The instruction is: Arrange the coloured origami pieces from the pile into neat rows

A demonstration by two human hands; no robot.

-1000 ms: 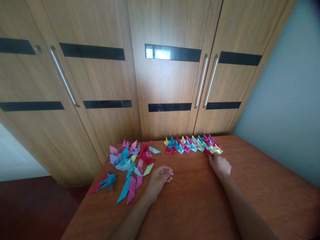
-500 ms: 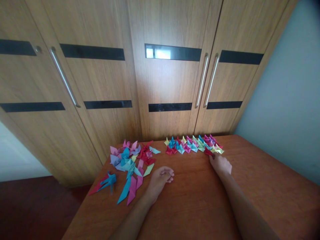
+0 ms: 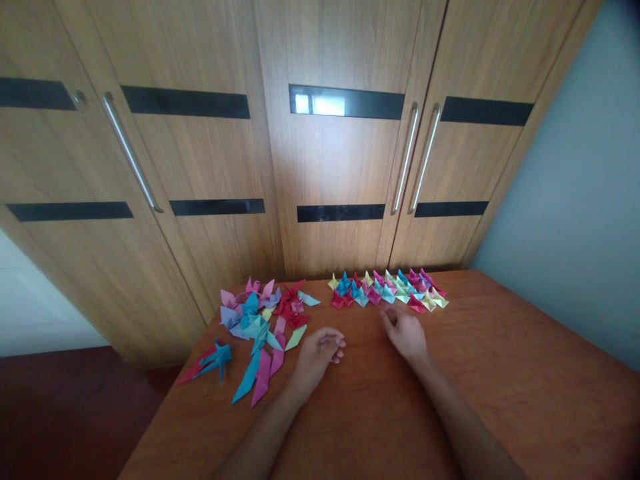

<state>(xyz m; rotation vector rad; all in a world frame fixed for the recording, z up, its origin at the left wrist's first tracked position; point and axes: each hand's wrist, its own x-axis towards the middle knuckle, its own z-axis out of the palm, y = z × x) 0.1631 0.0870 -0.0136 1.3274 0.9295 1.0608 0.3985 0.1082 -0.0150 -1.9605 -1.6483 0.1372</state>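
My left hand (image 3: pixel 320 357) rests on the table, its fingers loosely curled in with nothing visible in them. To its left lies a loose pile of folded paper pieces (image 3: pixel 257 328) in pink, blue, red, purple and pale green. My right hand (image 3: pixel 407 335) is over the table just in front of rows of small pointed origami pieces (image 3: pixel 385 291). Its fingers are bent, with a gap by the thumb, and hold nothing that I can see. A red origami piece (image 3: pixel 416 304) sits in the front row beside yellow ones, apart from the hand.
The brown wooden table (image 3: pixel 370 413) stands against a wooden wardrobe (image 3: pixel 340 167) with metal handles. A blue and red folded paper piece (image 3: pixel 217 360) lies near the table's left edge. A pale wall (image 3: pixel 575 200) rises on the right.
My right hand has let go of the red origami piece at the front row's right part and moved left, toward my left hand. The left hand has barely moved.
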